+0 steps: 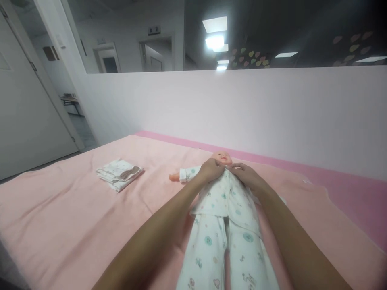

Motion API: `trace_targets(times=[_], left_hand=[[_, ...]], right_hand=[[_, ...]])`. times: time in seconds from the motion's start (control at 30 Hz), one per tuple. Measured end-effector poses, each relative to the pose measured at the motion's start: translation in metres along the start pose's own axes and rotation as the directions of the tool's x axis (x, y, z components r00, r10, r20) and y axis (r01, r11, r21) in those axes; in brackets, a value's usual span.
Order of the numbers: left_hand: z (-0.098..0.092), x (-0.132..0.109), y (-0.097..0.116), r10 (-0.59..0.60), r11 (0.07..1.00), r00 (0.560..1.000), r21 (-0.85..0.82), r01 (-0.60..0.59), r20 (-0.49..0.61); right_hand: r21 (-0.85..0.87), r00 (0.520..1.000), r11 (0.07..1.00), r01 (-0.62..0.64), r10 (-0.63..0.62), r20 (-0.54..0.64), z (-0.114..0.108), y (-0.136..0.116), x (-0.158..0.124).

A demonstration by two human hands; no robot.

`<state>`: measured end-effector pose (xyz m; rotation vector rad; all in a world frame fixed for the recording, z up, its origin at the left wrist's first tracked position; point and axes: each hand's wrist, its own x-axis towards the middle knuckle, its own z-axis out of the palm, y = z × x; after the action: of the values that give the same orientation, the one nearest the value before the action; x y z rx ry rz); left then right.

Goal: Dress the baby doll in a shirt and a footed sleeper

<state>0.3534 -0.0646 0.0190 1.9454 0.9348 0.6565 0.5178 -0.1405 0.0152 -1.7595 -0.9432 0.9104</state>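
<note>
A baby doll [222,157] lies on its back on a pink blanket, its head toward the wall. It wears a white printed long-sleeved top [222,197] with a front opening and matching trousers [208,241]. My left hand [211,170] is at the collar on the left, its fingers curled closed on the cloth near the chin. On the other side of the neck, my right hand [246,175] pinches the collar's right edge. One doll hand [174,177] sticks out of the left sleeve; my right forearm mostly hides the other arm.
A folded white printed cloth [119,173] lies to the left on the pink blanket [75,225]. Pink mat [356,201] shows along the white wall [272,108], below a dark window [272,36]. A door [27,92] stands at the far left.
</note>
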Motion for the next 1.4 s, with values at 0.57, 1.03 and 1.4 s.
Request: trace_targets(times=[0.57,1.03,1.4], left_hand=[[0.002,0.003,-0.004,-0.028,1.0,0.999,0.014,0.028,-0.015],[0.004,0.005,-0.007,-0.023,0.998,1.0,0.06,0.024,-0.012],[0.007,0.019,-0.023,0.043,0.996,0.996,-0.086,-0.035,0.084]], right_hand=[[-0.057,0.998,0.997,0.052,-0.054,-0.035,0.0,0.005,0.003],[-0.039,0.999,0.998,0.044,-0.045,-0.031,0.003,0.004,0.0],[-0.056,0.993,0.996,0.074,-0.079,-0.092,0.004,0.01,0.003]])
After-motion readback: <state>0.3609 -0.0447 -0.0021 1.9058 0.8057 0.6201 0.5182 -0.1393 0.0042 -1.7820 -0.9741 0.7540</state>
